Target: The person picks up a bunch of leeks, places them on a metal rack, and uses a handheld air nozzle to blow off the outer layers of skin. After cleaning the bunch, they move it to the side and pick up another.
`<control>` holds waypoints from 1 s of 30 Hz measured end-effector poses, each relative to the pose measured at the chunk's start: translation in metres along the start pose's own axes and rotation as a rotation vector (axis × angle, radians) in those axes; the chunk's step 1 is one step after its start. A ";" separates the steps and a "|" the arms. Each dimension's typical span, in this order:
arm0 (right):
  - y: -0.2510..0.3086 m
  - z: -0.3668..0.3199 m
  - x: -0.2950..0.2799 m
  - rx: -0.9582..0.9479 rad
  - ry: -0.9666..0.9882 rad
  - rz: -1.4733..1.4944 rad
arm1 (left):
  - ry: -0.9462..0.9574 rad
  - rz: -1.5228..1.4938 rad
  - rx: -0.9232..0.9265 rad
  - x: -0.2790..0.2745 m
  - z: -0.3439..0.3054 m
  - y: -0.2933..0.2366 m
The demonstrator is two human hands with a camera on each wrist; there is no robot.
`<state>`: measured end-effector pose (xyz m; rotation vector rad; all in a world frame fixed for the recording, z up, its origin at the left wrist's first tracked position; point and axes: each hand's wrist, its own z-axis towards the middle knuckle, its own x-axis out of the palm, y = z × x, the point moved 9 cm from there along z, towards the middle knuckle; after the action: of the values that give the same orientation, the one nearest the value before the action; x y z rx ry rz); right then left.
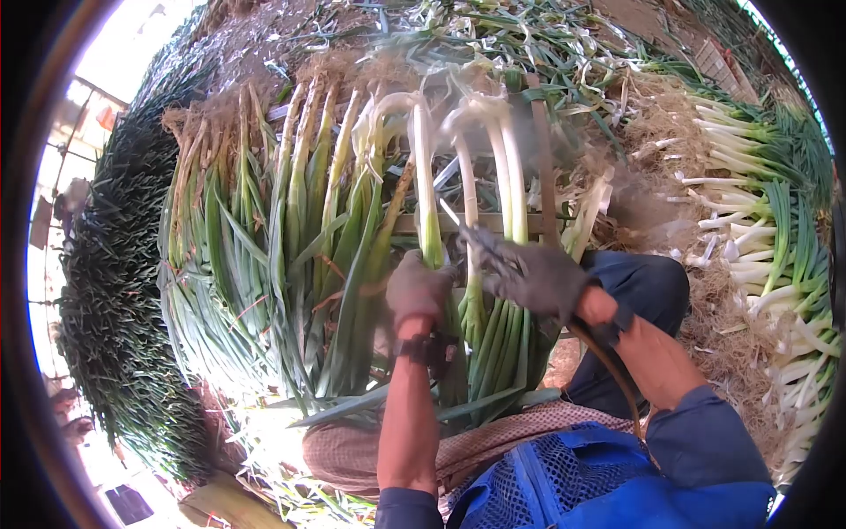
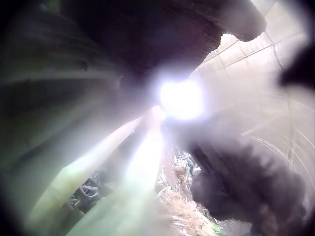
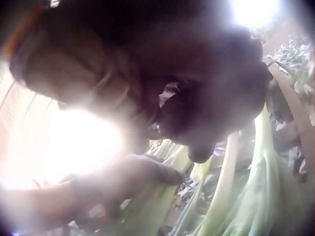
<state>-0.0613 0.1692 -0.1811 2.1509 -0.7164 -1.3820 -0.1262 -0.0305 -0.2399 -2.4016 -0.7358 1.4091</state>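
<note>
Gloved fingers of the left hand (image 1: 419, 286) curl round a leek (image 1: 426, 212), just below its white shank. To its right, the gloved right hand (image 1: 545, 278) grips a dark nozzle tool (image 1: 483, 243) with a thin pale tip; a brown hose (image 1: 608, 366) runs down below that hand. Several peeled white leeks (image 1: 511, 181) stand beside the tool, their loose skins blurred at the top. In the left wrist view, the right hand (image 2: 241, 182) is at lower right. The left hand (image 3: 128, 174) shows beneath the right hand (image 3: 206, 83) in the right wrist view.
Unpeeled leeks (image 1: 264, 220) with brown roots lie in a row at left, and a dark green leek heap (image 1: 119, 264) stands beyond them. Cleaned white leeks (image 1: 745, 207) line the right side. Loose roots (image 1: 727, 353) and leaf scraps (image 1: 564, 53) cover the ground. A wooden bar (image 1: 543, 167) stands behind the leeks.
</note>
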 end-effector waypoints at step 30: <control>-0.026 -0.054 -0.039 -0.165 -0.165 0.851 | -0.107 -0.706 0.458 -0.126 -0.009 -0.124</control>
<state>-0.0207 0.2202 -0.1513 1.3338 -1.3232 -1.0828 -0.2052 0.0054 -0.0853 -1.5113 -1.0187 1.2253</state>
